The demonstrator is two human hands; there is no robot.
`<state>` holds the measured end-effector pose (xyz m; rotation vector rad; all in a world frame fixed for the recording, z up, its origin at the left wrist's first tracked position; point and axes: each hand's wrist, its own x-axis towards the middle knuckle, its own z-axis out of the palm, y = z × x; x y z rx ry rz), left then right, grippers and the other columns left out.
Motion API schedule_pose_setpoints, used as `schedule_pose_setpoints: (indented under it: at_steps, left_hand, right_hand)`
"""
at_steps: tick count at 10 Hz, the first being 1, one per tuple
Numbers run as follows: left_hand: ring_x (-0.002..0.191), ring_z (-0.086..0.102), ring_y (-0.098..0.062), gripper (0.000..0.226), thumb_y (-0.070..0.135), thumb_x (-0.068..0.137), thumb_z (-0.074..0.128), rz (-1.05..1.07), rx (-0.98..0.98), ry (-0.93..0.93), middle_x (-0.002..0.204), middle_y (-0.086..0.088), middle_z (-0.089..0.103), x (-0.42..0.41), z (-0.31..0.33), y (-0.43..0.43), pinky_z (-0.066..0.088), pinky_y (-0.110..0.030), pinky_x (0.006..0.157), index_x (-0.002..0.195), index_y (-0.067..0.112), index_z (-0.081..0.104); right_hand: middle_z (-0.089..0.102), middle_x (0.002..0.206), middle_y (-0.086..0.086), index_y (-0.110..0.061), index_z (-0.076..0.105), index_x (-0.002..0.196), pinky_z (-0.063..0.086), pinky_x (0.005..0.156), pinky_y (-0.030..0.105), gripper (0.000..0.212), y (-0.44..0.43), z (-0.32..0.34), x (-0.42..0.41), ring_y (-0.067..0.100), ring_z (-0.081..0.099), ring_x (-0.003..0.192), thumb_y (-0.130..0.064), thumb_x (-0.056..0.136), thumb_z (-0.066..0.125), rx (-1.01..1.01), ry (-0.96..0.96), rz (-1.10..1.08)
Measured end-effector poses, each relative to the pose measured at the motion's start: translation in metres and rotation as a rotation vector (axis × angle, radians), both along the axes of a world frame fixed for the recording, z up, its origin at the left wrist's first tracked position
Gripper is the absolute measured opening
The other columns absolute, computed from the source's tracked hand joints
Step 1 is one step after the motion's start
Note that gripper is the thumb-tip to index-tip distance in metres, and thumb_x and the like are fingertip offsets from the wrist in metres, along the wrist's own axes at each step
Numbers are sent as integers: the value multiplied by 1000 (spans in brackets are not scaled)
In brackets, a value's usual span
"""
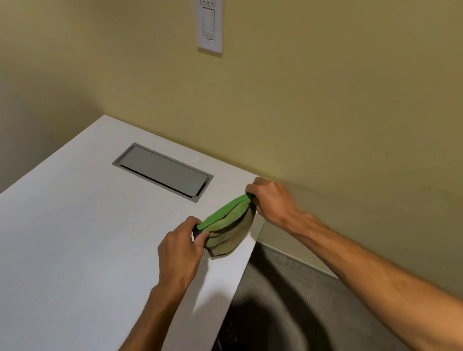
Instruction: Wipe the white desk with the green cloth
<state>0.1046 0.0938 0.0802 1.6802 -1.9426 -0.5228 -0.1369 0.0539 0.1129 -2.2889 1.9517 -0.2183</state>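
Observation:
The green cloth is folded into several layers and hangs in a sagging arc just above the white desk, near the desk's right corner by the wall. My left hand pinches its near-left end. My right hand pinches its far-right end, close to the wall. The cloth's lower fold hangs close to the desk's right edge; I cannot tell whether it touches the surface.
A grey metal cable hatch is set flush into the desk behind the cloth. A yellow wall with a white light switch runs along the desk's far side. Grey carpet lies below the desk's right edge.

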Motion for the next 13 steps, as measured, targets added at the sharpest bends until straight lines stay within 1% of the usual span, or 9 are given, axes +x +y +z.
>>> schedule_pose_setpoints:
  at_steps: [2,3,4,6,7,8,9,10,13]
  left_hand:
    - [69,61,-13,12,38,93,62,28,129,-29,76,11,64,-22,-6,-68,37,-23,56,98,28,58]
    - [67,62,-16,8,29,94,61,32,97,19,76,4,68,-26,-7,-93,42,-24,53,96,22,59]
    - [56,62,-24,8,14,88,71,24,-138,17,69,-7,69,-37,-8,-112,51,-28,52,91,7,67]
    - [56,66,-29,16,5,85,71,157,-132,-39,91,-8,73,-74,-27,-131,57,-36,49,99,9,64]
    - [50,63,-29,22,-4,80,72,79,-45,-137,90,-7,70,-102,-54,-127,50,-33,40,94,9,60]
    - [40,53,-26,28,-10,72,72,41,142,-189,74,-3,62,-133,-82,-124,36,-26,37,83,11,56]
    - [45,56,-32,23,-9,76,66,54,250,-146,73,-7,61,-161,-105,-124,34,-30,41,85,10,56]
    - [61,62,-35,10,5,92,51,39,275,-72,87,-11,63,-181,-116,-121,46,-37,52,99,9,57]
    - [97,67,-30,41,3,86,58,82,567,-26,123,-10,65,-202,-112,-118,53,-35,84,126,10,57]
  right_hand:
    - [66,90,17,1,68,90,54,68,46,23,-78,-1,-12,36,63,79,13,81,50,41,-46,4]
    - [68,94,20,2,70,92,54,76,49,23,-114,1,-15,38,64,85,12,82,52,86,-85,38]
    - [67,91,22,3,71,90,52,75,48,20,-146,1,-24,39,63,84,10,84,53,53,-149,64]
    - [68,103,20,3,71,102,54,77,47,15,-184,-23,-55,38,64,89,3,95,57,-30,-211,181]
    - [65,126,22,6,69,112,57,85,51,21,-197,-54,-81,43,68,102,2,97,55,76,-139,229]
    - [64,122,19,3,67,114,54,84,47,25,-206,-88,-105,42,67,98,3,98,48,236,-45,274]
    - [62,123,17,1,66,115,53,84,41,30,-213,-117,-127,38,66,99,7,96,44,340,56,334]
    - [61,127,18,0,64,121,53,89,42,35,-217,-131,-145,37,66,103,9,94,43,427,117,370]
    - [63,130,22,-1,63,120,41,101,39,29,-234,-146,-168,34,61,118,-4,101,41,564,218,477]
